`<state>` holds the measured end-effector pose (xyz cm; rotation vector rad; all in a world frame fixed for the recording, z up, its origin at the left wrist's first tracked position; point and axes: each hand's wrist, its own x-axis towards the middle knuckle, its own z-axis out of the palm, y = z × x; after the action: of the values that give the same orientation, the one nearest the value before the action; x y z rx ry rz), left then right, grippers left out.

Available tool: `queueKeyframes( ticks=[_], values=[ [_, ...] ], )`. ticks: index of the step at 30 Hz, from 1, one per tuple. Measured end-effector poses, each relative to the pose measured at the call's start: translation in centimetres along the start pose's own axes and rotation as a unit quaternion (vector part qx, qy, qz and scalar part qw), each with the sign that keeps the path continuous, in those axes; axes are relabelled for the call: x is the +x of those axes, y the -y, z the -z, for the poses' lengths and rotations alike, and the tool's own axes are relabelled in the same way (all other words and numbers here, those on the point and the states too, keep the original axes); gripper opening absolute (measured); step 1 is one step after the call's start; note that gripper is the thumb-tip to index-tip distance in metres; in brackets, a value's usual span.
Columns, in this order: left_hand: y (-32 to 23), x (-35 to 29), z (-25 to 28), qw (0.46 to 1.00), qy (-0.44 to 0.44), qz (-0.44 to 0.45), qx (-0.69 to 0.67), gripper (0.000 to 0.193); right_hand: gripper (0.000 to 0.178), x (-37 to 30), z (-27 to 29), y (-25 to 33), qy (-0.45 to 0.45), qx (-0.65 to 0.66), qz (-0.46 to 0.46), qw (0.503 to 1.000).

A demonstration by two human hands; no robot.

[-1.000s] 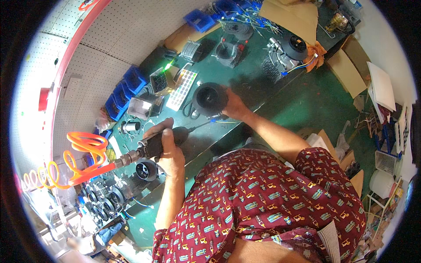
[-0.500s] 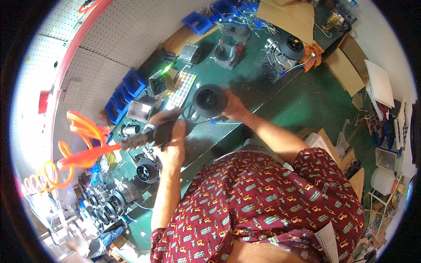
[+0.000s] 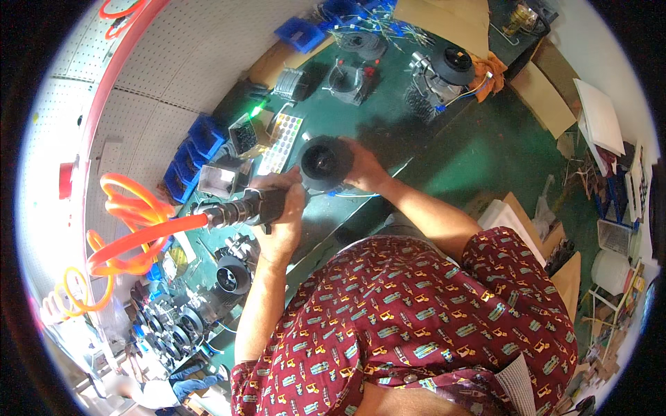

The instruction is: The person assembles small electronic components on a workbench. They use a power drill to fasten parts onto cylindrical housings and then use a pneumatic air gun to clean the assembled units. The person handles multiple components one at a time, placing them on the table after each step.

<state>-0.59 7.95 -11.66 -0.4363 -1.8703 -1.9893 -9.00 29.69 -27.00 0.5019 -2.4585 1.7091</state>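
Note:
My left hand [image 3: 286, 218] is wrapped round a black pneumatic tool [image 3: 267, 206]. An orange coiled air hose [image 3: 149, 239] joins the tool at a metal coupling. My right hand [image 3: 364, 166] grips the far-right side of a round black blower housing [image 3: 326, 161] with a dark round opening facing up. The tool's front end and my left fingertips are close by the housing's left edge; whether they touch it I cannot tell. Blue and yellow wires [image 3: 354, 195] come out below the housing.
Behind stand a blower assembly [image 3: 454, 66], a round wire-mesh part [image 3: 347, 82] and a grey ribbed coil [image 3: 291, 84]. Left are a sticker sheet [image 3: 281, 143], a box of small parts [image 3: 243, 137], blue bins [image 3: 191, 156] and more blowers [image 3: 232, 275]. Another person [image 3: 163, 392] is at lower left.
The tool in my left hand has moved slightly right and its hose has swung; it was blurred before. The housing in my right hand has shifted a little left.

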Motion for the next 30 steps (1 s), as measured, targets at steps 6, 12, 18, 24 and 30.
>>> queueKeyframes(
  ticks=[6, 12, 18, 24, 30],
  values=[
    [-0.1, 0.8, -0.5, 0.999, 0.017, 0.009, 0.027, 0.015, 0.099, 0.3, -1.5, -4.9, -0.023, 0.259, -0.099, 0.960],
    [-1.0, 0.3, 1.8, 0.996, -0.030, 0.052, 0.067, 0.016, 0.097, 0.7, -2.6, -1.4, -0.010, 0.159, -0.023, 0.987],
    [-2.8, -0.4, 2.9, 0.985, -0.112, 0.095, 0.090, 0.017, 0.099, -0.7, -3.1, 1.5, -0.061, 0.093, -0.011, 0.994],
    [-5.4, 0.8, 6.5, 0.975, -0.203, 0.028, 0.090, 0.018, 0.108, -1.2, -4.3, 3.3, -0.061, 0.032, -0.075, 0.995],
    [-6.1, 5.1, 7.1, 0.957, -0.289, -0.032, 0.020, 0.019, 0.112, -2.5, -4.4, 3.0, -0.045, 0.081, -0.073, 0.993]
  ],
)
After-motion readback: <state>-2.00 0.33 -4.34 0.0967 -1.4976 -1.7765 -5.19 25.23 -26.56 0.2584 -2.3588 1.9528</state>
